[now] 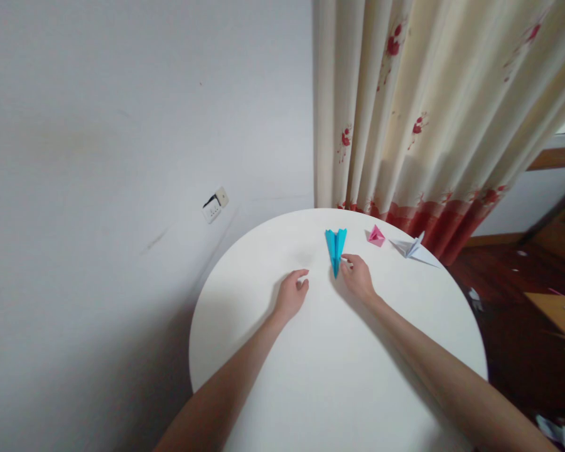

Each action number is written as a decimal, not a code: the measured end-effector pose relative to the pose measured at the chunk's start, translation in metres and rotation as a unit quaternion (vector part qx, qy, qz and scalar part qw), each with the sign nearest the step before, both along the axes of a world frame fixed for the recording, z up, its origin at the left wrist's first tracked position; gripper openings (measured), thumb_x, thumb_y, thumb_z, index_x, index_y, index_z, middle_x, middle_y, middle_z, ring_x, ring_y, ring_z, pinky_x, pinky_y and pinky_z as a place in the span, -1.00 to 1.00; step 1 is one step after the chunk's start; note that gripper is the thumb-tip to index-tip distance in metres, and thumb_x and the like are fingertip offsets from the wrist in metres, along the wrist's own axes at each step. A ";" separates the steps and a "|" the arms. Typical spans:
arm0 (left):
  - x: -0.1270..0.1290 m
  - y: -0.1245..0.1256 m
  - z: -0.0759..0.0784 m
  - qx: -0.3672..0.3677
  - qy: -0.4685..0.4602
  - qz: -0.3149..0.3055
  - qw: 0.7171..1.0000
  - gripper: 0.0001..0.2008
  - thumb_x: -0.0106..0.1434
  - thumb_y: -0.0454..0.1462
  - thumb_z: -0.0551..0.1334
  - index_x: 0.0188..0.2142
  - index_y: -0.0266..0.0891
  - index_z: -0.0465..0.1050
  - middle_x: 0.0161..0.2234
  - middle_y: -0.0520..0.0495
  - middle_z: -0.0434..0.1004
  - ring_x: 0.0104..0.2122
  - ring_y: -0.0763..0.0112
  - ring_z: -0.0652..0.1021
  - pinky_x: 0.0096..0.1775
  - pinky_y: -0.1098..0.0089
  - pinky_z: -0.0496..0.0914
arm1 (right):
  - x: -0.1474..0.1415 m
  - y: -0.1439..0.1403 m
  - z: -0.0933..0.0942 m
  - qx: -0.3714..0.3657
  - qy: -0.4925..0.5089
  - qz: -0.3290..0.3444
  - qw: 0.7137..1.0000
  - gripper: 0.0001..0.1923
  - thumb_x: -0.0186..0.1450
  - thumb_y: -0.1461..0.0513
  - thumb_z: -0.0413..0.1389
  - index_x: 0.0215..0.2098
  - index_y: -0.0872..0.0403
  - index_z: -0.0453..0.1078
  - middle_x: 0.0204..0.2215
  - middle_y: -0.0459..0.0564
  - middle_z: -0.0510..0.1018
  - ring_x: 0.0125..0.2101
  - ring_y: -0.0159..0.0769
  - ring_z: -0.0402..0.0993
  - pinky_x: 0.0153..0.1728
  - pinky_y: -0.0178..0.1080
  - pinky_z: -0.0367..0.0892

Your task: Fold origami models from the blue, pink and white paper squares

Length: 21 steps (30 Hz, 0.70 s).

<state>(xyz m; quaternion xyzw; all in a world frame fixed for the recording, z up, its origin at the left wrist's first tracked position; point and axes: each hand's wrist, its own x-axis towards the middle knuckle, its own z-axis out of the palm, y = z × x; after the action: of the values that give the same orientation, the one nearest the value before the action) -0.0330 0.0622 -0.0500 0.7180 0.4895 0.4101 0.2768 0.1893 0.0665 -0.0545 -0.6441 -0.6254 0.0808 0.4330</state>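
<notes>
Resting on a round white desk (329, 376), both bare hands lie close to a blue paper plane (336, 249) that sits flat toward the far edge, its pointed nose turned toward the person. The right hand (358, 276) lies just beside the plane's nose on the right, with its fingers (348, 258) drawn together and their tips at the plane's near tip; whether they actually pinch the paper or only touch it cannot be told from this view. The left hand (292, 295) rests on the desk to the left of the plane, a little apart from it, with its fingers (302, 275) loosely curled and holding nothing.

Farther along the far-right edge of the desk lie two more folded pieces: a small pink paper figure (376, 236) just to the right of the plane, and a pale grey paper crane (413, 249) beyond that, near the rim. Behind the desk hangs a cream curtain (433, 113) with red flowers and a red hem, and a wall socket (215, 204) sits on the white wall to the left. Dark wooden floor (508, 314) shows at the right.
</notes>
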 end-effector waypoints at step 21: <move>0.007 -0.004 0.001 -0.061 -0.052 -0.045 0.996 -0.76 0.27 -0.35 0.14 -0.08 -0.21 0.46 -0.08 -0.12 0.58 -0.07 0.36 0.56 -0.01 0.33 0.41 | -0.034 -0.033 0.002 -0.058 -0.080 0.104 0.990 -0.58 0.35 0.13 0.00 0.07 0.20 0.36 0.12 0.26 0.40 0.14 -0.06 0.30 0.19 -0.08 0.16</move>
<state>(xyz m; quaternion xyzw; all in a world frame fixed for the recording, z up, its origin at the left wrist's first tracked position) -0.0256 0.0577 -0.0487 0.6988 0.4657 0.4032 0.3636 0.1549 0.0331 -0.0529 -0.6037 -0.7159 0.1102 0.3330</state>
